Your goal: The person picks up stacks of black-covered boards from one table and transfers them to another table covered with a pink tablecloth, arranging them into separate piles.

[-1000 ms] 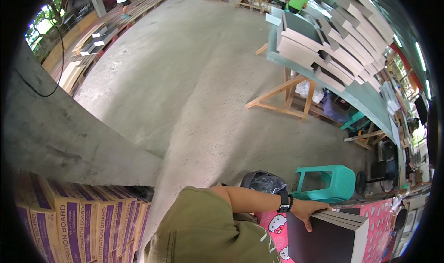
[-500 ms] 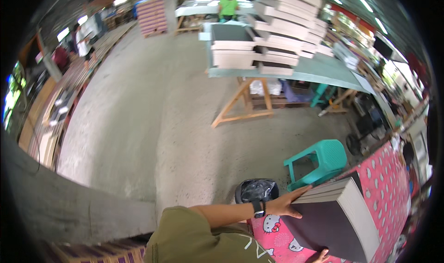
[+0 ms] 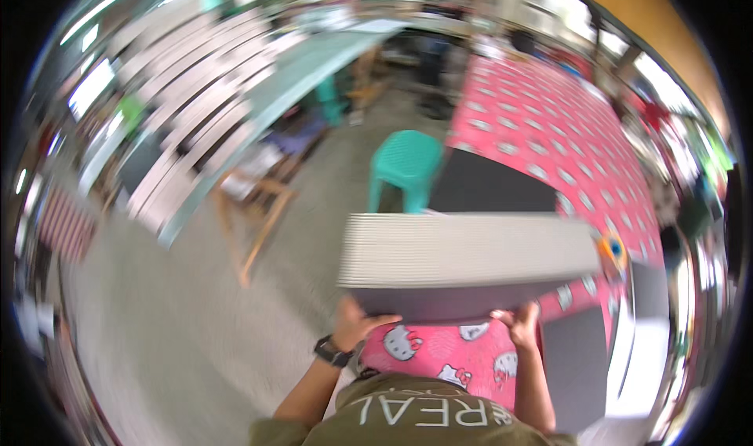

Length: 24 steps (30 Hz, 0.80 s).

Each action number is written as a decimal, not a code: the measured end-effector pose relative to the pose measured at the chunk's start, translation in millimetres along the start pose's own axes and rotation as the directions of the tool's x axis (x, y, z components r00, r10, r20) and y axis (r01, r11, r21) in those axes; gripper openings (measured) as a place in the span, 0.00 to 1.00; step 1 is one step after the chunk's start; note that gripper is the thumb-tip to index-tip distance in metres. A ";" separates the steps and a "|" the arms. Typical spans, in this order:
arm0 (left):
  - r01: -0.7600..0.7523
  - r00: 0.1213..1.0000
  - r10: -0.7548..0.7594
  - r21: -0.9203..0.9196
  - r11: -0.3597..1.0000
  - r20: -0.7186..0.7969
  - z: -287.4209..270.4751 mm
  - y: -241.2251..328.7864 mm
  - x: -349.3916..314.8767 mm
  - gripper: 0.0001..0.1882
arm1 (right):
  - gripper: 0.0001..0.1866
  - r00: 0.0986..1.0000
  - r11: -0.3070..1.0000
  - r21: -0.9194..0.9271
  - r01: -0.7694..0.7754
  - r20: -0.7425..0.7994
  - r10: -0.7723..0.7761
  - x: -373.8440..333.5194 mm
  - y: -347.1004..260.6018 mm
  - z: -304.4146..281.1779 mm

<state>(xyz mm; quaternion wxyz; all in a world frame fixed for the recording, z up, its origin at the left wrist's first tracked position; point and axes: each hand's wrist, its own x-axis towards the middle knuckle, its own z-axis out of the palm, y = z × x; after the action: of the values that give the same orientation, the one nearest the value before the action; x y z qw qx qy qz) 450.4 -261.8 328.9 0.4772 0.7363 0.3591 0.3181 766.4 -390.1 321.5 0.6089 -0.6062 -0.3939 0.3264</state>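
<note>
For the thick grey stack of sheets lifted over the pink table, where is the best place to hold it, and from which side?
Probably the underside of the near long edge, from the person's own side, hands spread apart. The stack of sheets is wide, flat and held level, so support from below should keep the sheets together. The left hand and right hand already hold it there, over the pink table.

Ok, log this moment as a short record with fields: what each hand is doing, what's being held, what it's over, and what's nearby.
left hand: left hand, wristwatch on its wrist, grips the near lower edge of the stack
right hand: right hand grips the same edge, further right
held item: thick stack of grey sheets, held level with both hands
beneath: table with pink patterned cloth
nearby: teal plastic stool on the concrete floor
image quality: motion-blurred, fine detail unclear
</note>
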 end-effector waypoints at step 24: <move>0.081 0.991 -0.111 0.327 0.942 0.073 124.7 -20.5 350.1 0.41 | 0.43 0.853 0.557 -0.661 -0.503 -0.486 0.192 236.3 9.3 -91.0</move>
<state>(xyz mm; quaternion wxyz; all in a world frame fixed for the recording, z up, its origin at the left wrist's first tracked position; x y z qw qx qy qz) 736.0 -23.6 311.2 0.3809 0.7997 0.4200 0.1978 959.4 -226.6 336.3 0.2740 -0.9212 -0.2459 0.1263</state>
